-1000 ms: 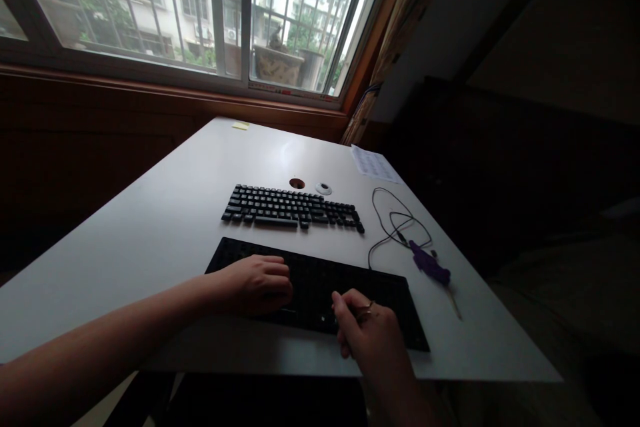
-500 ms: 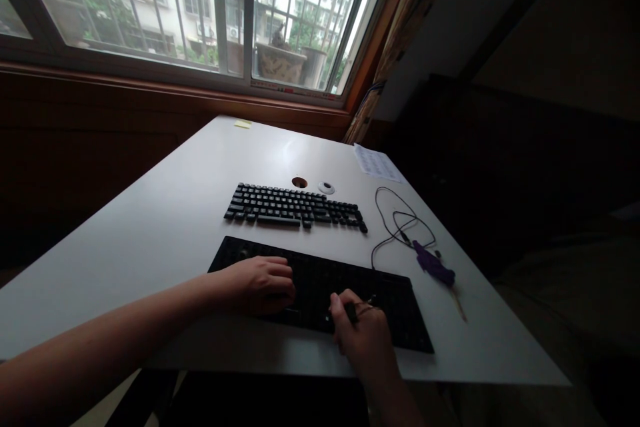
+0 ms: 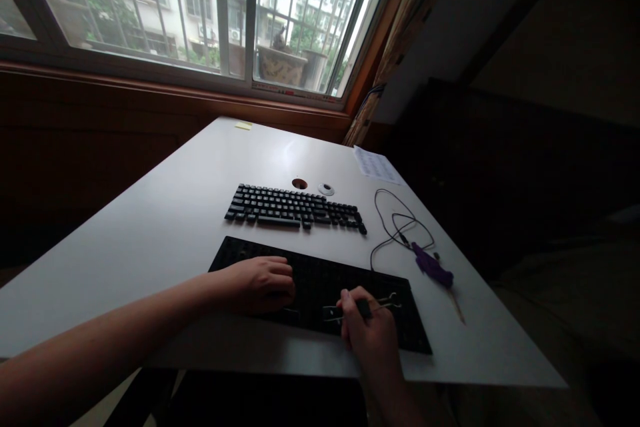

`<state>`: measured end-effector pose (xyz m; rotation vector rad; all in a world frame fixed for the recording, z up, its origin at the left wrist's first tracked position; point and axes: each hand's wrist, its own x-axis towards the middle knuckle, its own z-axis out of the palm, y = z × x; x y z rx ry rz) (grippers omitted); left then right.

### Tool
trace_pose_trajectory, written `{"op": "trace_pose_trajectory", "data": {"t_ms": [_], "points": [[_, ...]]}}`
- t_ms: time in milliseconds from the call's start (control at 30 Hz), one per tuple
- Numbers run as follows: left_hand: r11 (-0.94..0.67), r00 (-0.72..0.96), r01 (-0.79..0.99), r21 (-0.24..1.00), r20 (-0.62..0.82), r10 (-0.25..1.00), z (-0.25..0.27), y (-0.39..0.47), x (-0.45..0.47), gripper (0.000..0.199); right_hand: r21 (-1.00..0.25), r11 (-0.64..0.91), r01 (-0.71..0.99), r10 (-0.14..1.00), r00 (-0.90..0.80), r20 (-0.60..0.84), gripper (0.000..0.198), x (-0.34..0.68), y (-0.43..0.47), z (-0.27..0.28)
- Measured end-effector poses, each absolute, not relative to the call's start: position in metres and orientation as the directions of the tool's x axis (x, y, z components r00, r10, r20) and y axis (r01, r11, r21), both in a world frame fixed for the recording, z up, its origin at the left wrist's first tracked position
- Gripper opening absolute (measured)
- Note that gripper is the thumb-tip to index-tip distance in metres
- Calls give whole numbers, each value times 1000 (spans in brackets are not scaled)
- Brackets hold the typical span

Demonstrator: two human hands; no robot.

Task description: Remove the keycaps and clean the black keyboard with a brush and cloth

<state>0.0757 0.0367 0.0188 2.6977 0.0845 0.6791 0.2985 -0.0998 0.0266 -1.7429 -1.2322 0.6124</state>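
A black keyboard base [image 3: 240,248] lies near the front edge of the table, its keycaps seemingly off. My left hand [image 3: 267,284] rests on its left half with the fingers curled in; whatever they hold, if anything, is hidden. Over the right half, my right hand [image 3: 373,324] grips a keycap puller [image 3: 364,308] with thin wire arms pointing right. The puller's other end points left, low over the board. Behind the board, loose black keycaps [image 3: 280,204] are laid out in keyboard order.
A cable [image 3: 380,240] coils on the right of the white table [image 3: 150,234]. Close by lies a purple-headed brush-like tool [image 3: 433,267] with a pale handle. Farther back are a round cable hole [image 3: 299,184], its ring cover [image 3: 326,189], a printed sheet [image 3: 376,165] and a yellow note [image 3: 243,125].
My right hand has shifted slightly right with the keycap puller, whose two ends now show more clearly. My left hand has stayed in place.
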Motion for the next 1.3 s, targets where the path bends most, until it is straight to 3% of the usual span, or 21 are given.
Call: {"op": "trace_pose_trajectory", "data": {"t_ms": [233,433,833,1167,1300], "points": [[-918,845,18,396,485,226,19,38,75,16,-936,-68,345,950,309,45,45,282,-84,41],[-811,791,35,584,480,379,22,38,72,29,-984,-22,179,961,275,28,43,263,-70,46],[-710,721,14,704,485,495,34,35,73,12,-985,-37,-168,972,224,-75,36,252,-68,28],[-501,770,-59,863,359,528,31,41,67,17,-974,-10,-228,975,214,-60,35,254,-70,24],[-387,715,-130,913,357,602,28,44,66,24,-990,8,-143,959,281,-33,33,261,-70,27]]}}
